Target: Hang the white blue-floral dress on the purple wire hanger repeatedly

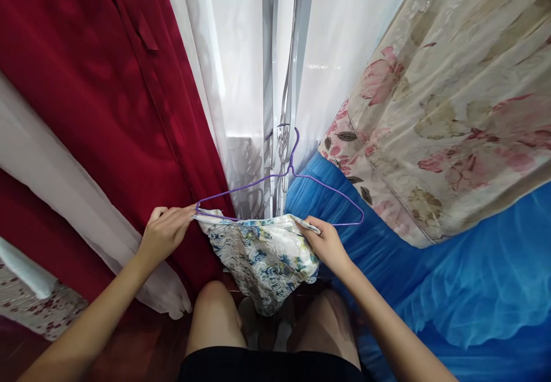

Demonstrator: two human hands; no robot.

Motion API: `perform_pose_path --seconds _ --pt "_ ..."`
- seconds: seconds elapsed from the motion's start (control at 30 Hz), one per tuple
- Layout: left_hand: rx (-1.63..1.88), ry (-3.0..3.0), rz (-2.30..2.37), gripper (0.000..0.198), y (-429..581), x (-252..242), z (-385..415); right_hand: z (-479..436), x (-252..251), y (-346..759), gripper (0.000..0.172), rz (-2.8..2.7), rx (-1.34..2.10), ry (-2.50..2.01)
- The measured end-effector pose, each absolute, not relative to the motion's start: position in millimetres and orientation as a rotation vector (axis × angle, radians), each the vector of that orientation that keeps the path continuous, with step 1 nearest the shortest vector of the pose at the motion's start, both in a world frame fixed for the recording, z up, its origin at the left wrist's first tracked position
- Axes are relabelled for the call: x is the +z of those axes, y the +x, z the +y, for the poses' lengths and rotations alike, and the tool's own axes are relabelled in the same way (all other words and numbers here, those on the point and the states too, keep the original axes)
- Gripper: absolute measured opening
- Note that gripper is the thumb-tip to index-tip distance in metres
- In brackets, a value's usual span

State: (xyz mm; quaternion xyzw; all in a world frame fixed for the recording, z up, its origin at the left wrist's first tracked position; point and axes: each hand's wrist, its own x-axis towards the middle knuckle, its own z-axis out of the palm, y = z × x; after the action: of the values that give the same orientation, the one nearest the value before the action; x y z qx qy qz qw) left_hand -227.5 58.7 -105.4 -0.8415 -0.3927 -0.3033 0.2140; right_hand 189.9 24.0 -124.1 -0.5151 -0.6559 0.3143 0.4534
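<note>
A floral garment (269,255) in white, blue and yellow hangs between my two hands, its upper edge pulled fairly straight. My left hand (167,230) pinches its left corner, close to the left end of a purple wire hanger (325,184). My right hand (325,241) is closed on the garment's right top edge, below the hanger's bottom bar. The left end of the hanger lies at the garment's top edge, and its right end sticks out bare past my right hand. The hanger's hook points up, in front of white hanging cloth. What exactly holds the hanger up I cannot tell.
Dark red fabric (142,112) hangs on the left beside pale cloth strips. White sheer fabric (241,72) hangs straight ahead. A cream cloth with pink flowers (430,129) and blue gathered fabric (482,278) are on the right. My knees (215,313) are below the garment.
</note>
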Motion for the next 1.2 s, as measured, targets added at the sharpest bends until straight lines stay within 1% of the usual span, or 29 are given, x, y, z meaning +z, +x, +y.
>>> perform_pose_path --seconds 0.1,0.23,0.43,0.5,0.57,0.63,0.67,0.7,0.77,0.8,0.87,0.93,1.0,1.07,1.1,1.2 --pt "-0.914 -2.300 -1.106 0.028 -224.3 -94.2 54.0 24.1 -123.1 190.3 0.040 -1.597 0.763 -1.288" --pt "-1.033 -2.240 -1.194 0.029 -207.6 -67.0 47.7 21.4 -123.5 191.7 0.044 -1.595 0.778 -1.292" --pt "-1.393 -2.324 -1.311 0.034 -133.5 -36.0 54.7 17.9 -129.0 184.0 0.043 -1.594 0.828 -1.254" --pt "-1.442 -2.441 -1.295 0.037 -107.1 -33.7 60.2 15.2 -128.6 182.2 0.038 -1.577 0.829 -1.233" --pt "-1.401 -2.491 -1.306 0.043 -88.9 -35.0 65.5 10.4 -127.1 184.3 0.032 -1.561 0.850 -1.207" --pt "-1.373 -2.467 -1.319 0.051 -80.5 -38.7 70.4 2.4 -125.8 191.3 0.018 -1.570 0.849 -1.163" --pt "-1.378 -2.454 -1.303 0.050 -79.5 -41.1 72.5 -2.7 -125.7 196.2 0.008 -1.581 0.820 -1.133" --pt "-1.385 -2.456 -1.276 0.046 -79.9 -43.6 74.4 -8.5 -126.1 201.7 0.014 -1.591 0.771 -1.101" --pt "-1.380 -2.487 -1.223 0.034 -82.8 -47.8 77.0 -20.5 -127.9 213.0 0.049 -1.571 0.642 -1.058" --pt "-1.363 -2.500 -1.217 0.032 -84.3 -49.2 77.4 -25.9 -128.5 218.2 0.063 -1.536 0.582 -1.053" --pt "-1.320 -2.515 -1.238 0.032 -86.0 -49.8 76.9 -33.4 -126.8 227.7 0.086 -1.436 0.486 -1.074" --pt "-1.271 -2.542 -1.248 0.034 -86.0 -48.1 75.4 -34.9 -119.2 237.0 0.100 -1.336 0.397 -1.118" --pt "-1.229 -2.573 -1.245 0.034 -85.2 -45.4 74.1 -30.3 -107.0 247.7 0.105 -1.262 0.332 -1.191" --pt "-1.204 -2.590 -1.257 0.036 -85.0 -42.6 73.5 -21.9 -93.7 260.6 0.100 -1.277 0.332 -1.321" --pt "-1.189 -2.583 -1.271 0.036 -85.3 -41.2 73.3 -17.5 -87.8 267.4 0.092 -1.320 0.353 -1.400" --pt "-1.092 -2.524 -1.361 0.037 -89.0 -36.8 72.7 -9.0 -73.3 284.9 0.056 -1.500 0.430 -1.568"
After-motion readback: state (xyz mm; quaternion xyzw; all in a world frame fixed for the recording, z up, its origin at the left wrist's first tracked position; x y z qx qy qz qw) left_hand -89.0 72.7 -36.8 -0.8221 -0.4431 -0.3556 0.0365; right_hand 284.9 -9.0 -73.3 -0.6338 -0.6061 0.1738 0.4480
